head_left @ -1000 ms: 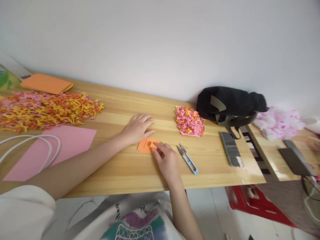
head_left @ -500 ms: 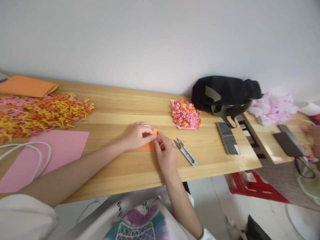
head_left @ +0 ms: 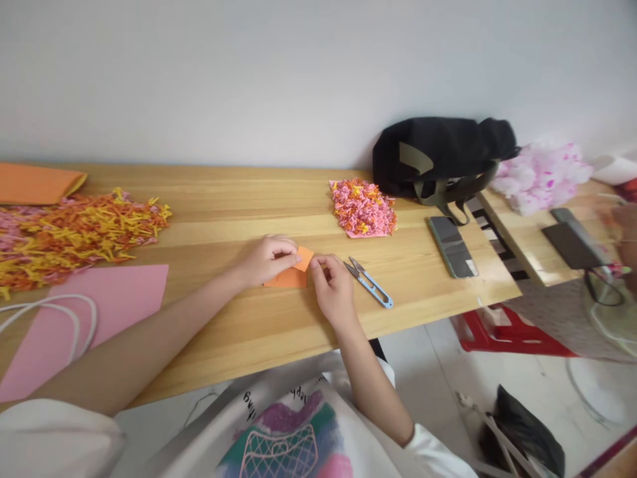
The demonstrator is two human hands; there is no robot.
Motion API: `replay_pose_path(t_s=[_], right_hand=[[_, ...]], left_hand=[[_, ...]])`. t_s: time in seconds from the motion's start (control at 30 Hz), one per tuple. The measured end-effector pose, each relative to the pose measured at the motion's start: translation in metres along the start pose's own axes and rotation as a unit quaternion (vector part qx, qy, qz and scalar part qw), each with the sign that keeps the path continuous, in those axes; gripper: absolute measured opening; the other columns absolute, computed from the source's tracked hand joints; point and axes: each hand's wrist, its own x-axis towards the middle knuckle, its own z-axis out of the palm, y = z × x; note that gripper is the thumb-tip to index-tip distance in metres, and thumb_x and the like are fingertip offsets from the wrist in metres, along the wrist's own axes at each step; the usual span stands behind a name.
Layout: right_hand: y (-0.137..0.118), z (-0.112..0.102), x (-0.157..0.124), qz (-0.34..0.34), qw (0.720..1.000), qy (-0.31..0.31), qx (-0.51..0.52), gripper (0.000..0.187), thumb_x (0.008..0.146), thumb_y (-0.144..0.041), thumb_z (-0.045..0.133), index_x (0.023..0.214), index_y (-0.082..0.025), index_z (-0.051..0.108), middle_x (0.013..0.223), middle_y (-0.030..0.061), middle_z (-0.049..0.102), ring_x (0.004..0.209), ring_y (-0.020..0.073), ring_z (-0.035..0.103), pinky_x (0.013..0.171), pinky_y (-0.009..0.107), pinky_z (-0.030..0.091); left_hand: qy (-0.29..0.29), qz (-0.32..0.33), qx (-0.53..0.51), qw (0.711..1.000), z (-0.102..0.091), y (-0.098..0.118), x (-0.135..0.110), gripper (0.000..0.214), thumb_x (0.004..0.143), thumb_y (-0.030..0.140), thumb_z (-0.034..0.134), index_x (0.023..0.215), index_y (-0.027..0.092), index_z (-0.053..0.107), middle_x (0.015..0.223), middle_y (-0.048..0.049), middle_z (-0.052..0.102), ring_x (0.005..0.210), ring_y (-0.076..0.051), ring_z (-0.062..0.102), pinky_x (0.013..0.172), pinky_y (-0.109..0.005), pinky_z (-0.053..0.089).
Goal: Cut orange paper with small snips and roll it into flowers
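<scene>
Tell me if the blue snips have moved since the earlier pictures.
No: judged against the phone, the blue snips show no clear shift; only the camera's view moved.

A black bag (head_left: 438,156) sits by the wall (head_left: 298,79), a phone (head_left: 452,247) (a dark one) lying near it on the surface (head_left: 239,199).

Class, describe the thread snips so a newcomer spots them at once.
On the wooden table, find the person's right hand. Just to its right lie the thread snips; their light-blue handle and metal blades distinguish them from the dark smartphone farther right.
</scene>
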Motion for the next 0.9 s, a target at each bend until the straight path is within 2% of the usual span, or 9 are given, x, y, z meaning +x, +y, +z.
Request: replay_pose_path(t_s=[0.2, 0.33, 0.43, 0.57, 0.73, 0.83, 0.9], right_hand=[[0.000, 0.002, 0.000, 0.021, 1.000, 0.001, 0.019, 0.022, 0.087, -0.037, 0.052, 0.079, -0.019, 0.061, 0.077, 0.0011, 0.061, 0.060, 0.0123, 0.050, 0.061, 0.027, 0.040], [-0.001, 0.001, 0.000, 0.042, 0.999, 0.005, 0.033, 0.020, 0.085, -0.036, 0.051, 0.074, -0.020, 0.058, 0.073, -0.0011, 0.057, 0.056, 0.0106, 0.045, 0.058, 0.026, 0.038], [-0.003, -0.001, 0.000, 0.034, 0.999, -0.003, 0.022, 0.021, 0.081, -0.033, 0.054, 0.065, -0.021, 0.053, 0.066, -0.0023, 0.053, 0.056, 0.0109, 0.043, 0.058, 0.026, 0.036], [-0.003, -0.002, 0.000, 0.017, 0.999, -0.019, 0.034, 0.023, 0.079, -0.031, 0.056, 0.059, -0.020, 0.052, 0.061, -0.0027, 0.050, 0.057, 0.0117, 0.044, 0.057, 0.026, 0.034], [-0.001, 0.001, 0.002, 0.035, 0.997, -0.007, 0.068, 0.024, 0.081, -0.034, 0.057, 0.061, -0.020, 0.055, 0.062, -0.0028, 0.051, 0.055, 0.0114, 0.044, 0.055, 0.026, 0.035], [-0.001, -0.008, -0.001, 0.013, 0.999, 0.038, 0.011, 0.022, 0.086, -0.034, 0.053, 0.075, -0.018, 0.062, 0.072, 0.0020, 0.059, 0.061, 0.0144, 0.051, 0.061, 0.028, 0.042], [-0.002, -0.023, -0.005, -0.018, 0.989, 0.096, -0.110, 0.018, 0.084, -0.028, 0.051, 0.092, -0.017, 0.064, 0.087, 0.0084, 0.064, 0.077, 0.0201, 0.058, 0.074, 0.035, 0.047]], left_hand=[[-0.013, 0.014, 0.023, 1.000, -0.001, -0.001, 0.000, 0.040, 0.084, 0.030, 0.053, 0.048, 0.018, 0.040, 0.052, 0.0032, 0.039, 0.056, -0.013, 0.041, 0.062, -0.029, 0.033], [0.005, -0.016, -0.004, 1.000, 0.000, 0.000, -0.001, 0.025, 0.080, 0.030, 0.057, 0.058, 0.018, 0.056, 0.062, 0.0010, 0.055, 0.062, -0.014, 0.051, 0.066, -0.029, 0.040], [0.030, -0.054, -0.044, 0.997, 0.002, 0.001, -0.003, 0.016, 0.076, 0.030, 0.060, 0.065, 0.018, 0.060, 0.071, -0.0009, 0.063, 0.070, -0.016, 0.057, 0.069, -0.029, 0.045], [0.059, -0.082, -0.080, 0.992, 0.003, 0.001, -0.003, 0.020, 0.075, 0.034, 0.061, 0.065, 0.018, 0.060, 0.071, -0.0014, 0.061, 0.069, -0.015, 0.056, 0.064, -0.027, 0.046], [0.031, -0.068, -0.060, 0.995, 0.003, 0.000, -0.003, 0.023, 0.077, 0.036, 0.060, 0.063, 0.017, 0.060, 0.070, -0.0015, 0.059, 0.065, -0.014, 0.054, 0.062, -0.027, 0.044], [0.045, -0.077, -0.067, 0.994, 0.003, 0.000, -0.003, 0.024, 0.077, 0.037, 0.059, 0.063, 0.017, 0.059, 0.069, -0.0011, 0.058, 0.064, -0.014, 0.053, 0.061, -0.027, 0.043], [0.058, -0.086, -0.074, 0.992, 0.003, 0.001, -0.003, 0.024, 0.076, 0.036, 0.060, 0.063, 0.017, 0.058, 0.069, -0.0008, 0.058, 0.064, -0.014, 0.053, 0.061, -0.027, 0.043]])
